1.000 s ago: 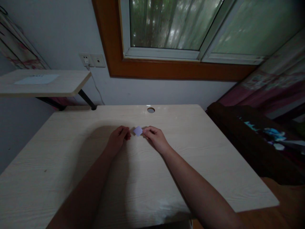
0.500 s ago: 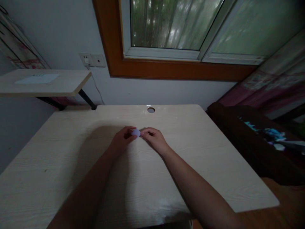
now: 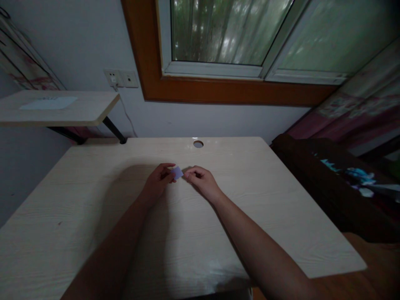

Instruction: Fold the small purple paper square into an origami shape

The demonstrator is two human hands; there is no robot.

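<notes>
A small pale lilac piece of paper is held just above the light wooden desk, near its middle. My left hand pinches the paper's left edge between thumb and fingers. My right hand sits just right of the paper with its fingers curled, the fingertips at or very near the paper's right edge. Whether the right fingers still grip it is hard to see in the dim light.
A round cable hole is near the desk's far edge. A side shelf with a white sheet juts out at the left, below wall sockets. A dark bed frame borders the desk on the right. A window fills the wall ahead.
A second ago only my right hand held the paper, and my left hand was apart from it. The left hand closed in and now pinches the paper; the paper shifted slightly left.
</notes>
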